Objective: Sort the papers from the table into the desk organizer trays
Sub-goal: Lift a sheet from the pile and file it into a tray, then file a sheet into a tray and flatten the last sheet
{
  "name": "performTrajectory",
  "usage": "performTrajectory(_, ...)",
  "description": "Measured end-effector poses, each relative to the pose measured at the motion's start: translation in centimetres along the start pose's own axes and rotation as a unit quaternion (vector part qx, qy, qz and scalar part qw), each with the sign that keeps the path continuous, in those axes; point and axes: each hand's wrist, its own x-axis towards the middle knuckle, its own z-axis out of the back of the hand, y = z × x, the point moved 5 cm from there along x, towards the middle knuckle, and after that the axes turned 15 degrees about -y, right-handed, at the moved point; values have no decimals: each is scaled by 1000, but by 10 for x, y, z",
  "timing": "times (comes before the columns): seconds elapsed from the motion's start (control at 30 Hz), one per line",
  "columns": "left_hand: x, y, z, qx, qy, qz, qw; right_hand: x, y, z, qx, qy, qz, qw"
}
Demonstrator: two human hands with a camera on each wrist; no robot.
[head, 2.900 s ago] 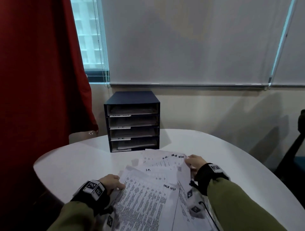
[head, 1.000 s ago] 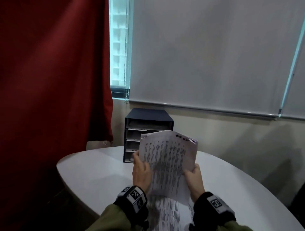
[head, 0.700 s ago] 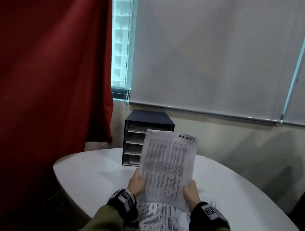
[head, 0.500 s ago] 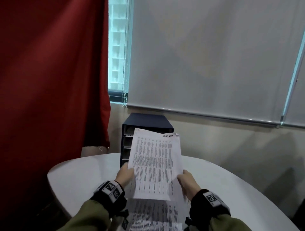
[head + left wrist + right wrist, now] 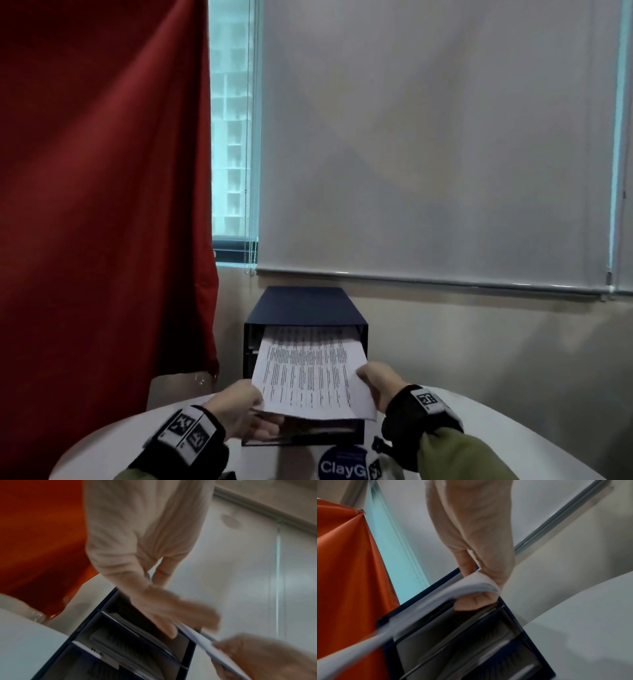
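Head view: a printed sheet (image 5: 310,373) is held before the dark desk organizer (image 5: 305,308), which stands on the white table (image 5: 496,431).
Sheet position: leading edge inside the organizer's top tray opening; trailing edge out toward the person.
Long axis: runs straight from the person into the organizer, in line with the tray.
Left hand (image 5: 243,407): grips the sheet's near left corner, fingers curled under it.
Right hand (image 5: 378,378): pinches the near right edge; the right wrist view shows the paper curling over the fingers.
Relation to hands: sheet lies ahead of both hands, between them and the organizer; neither hand is clearly nearer.
Lower trays: hold papers, as far as the blurred wrist views show.
Judgement: step in hand is insertion; a level forward push should seat it. Buckling against the tray mouth is the risk.
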Motion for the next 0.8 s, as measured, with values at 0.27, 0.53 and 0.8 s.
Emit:
performTrajectory(0.27,57,-31,-12,-181,-108,3,977,11,19,4,25,55,-65,996)
performTrajectory(0.53,73,-66,-29,-371,-78,8,925,28,44,-26,347,38,-86,933)
performTrajectory(0.8,44,-33,-19,-206,-109,-88,968,-26,-3,15,182,81,-4,980)
